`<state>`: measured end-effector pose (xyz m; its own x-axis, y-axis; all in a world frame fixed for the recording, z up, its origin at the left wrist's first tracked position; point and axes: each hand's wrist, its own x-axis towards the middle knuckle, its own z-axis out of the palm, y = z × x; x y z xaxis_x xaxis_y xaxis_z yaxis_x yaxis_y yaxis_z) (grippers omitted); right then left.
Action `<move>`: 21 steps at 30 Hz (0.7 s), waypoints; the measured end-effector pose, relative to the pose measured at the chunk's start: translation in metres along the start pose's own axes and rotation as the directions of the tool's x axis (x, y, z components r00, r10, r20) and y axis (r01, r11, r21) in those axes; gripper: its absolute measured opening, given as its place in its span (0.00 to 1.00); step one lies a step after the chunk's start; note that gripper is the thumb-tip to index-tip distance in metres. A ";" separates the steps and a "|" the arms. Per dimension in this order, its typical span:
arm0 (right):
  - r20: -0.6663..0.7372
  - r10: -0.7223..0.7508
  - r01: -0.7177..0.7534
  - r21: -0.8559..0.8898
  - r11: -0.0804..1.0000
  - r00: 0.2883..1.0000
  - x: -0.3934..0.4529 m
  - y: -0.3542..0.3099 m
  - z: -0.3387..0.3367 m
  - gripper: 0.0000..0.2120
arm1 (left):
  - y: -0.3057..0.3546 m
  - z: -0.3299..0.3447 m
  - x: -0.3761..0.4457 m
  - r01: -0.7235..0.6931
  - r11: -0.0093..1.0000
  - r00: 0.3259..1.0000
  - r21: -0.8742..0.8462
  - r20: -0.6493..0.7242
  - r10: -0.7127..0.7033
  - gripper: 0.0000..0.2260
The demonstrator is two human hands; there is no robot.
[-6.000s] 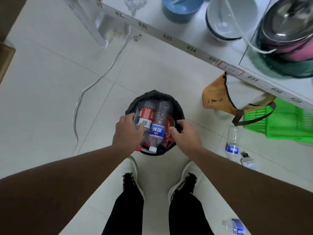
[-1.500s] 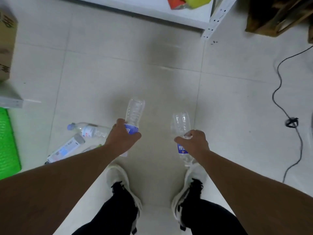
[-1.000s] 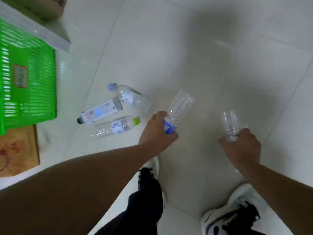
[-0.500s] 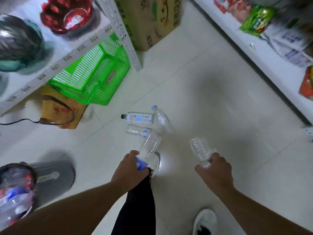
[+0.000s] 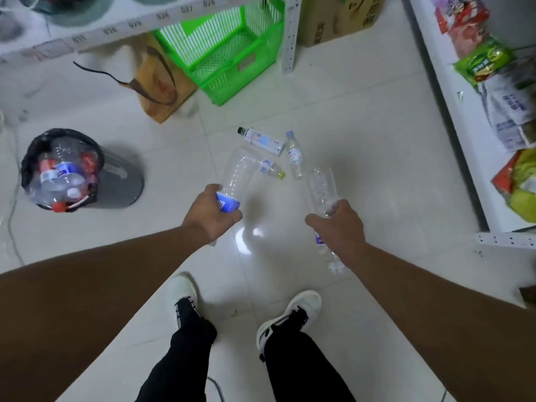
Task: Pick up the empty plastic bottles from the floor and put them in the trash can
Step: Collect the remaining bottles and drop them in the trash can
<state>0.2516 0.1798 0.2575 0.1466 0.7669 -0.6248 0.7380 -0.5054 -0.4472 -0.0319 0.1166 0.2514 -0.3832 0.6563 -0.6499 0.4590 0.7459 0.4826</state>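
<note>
My left hand (image 5: 209, 213) grips a clear bottle with a blue label (image 5: 236, 175), base pointing away from me. My right hand (image 5: 338, 224) grips a second clear bottle (image 5: 320, 187) round its middle. Three more bottles lie on the tiles just beyond my hands: a white-labelled bottle with a black cap (image 5: 261, 139), a bottle with a pale blue cap (image 5: 294, 154), and a green-capped bottle (image 5: 272, 169) partly hidden behind the one in my left hand. The grey trash can (image 5: 116, 181) with a black liner stands at the left, heaped with bottles.
A green plastic basket (image 5: 229, 50) and a brown bag (image 5: 162, 85) sit under the white shelf (image 5: 116, 27) at the back. A cardboard box (image 5: 336, 18) stands beside the shelf leg. Another shelf (image 5: 452, 105) with packaged goods runs along the right. My feet are below.
My view has swung round so the trash can now shows more fully at the left. Both hands still hold their bottles and have drifted closer to the three bottles on the floor.
</note>
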 end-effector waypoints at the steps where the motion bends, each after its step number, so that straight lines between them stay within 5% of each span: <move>1: 0.003 -0.007 0.007 0.002 1.000 1.000 -0.008 -0.004 0.009 0.21 | -0.008 -0.004 -0.006 0.002 1.000 1.000 -0.019 -0.009 -0.002 0.36; 9: 0.189 -0.132 0.139 -0.020 0.990 0.973 -0.086 -0.054 0.116 0.25 | -0.120 -0.072 -0.045 0.101 0.987 0.995 -0.125 0.013 -0.100 0.34; 16: 0.309 -0.143 0.148 0.007 0.989 0.940 -0.159 -0.168 0.211 0.24 | -0.227 -0.208 -0.073 0.155 0.962 0.979 -0.225 -0.092 -0.179 0.38; 21: 0.334 -0.187 0.188 0.028 0.982 0.924 -0.197 -0.250 0.266 0.24 | -0.289 -0.294 -0.071 0.188 0.906 0.946 -0.380 -0.179 -0.271 0.30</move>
<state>-0.1368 0.0494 0.3223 -0.2225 0.6708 -0.7075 0.7334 -0.3631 -0.5748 -0.3725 -0.1119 0.3305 -0.6308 0.4385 -0.6402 0.0391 0.8419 0.5382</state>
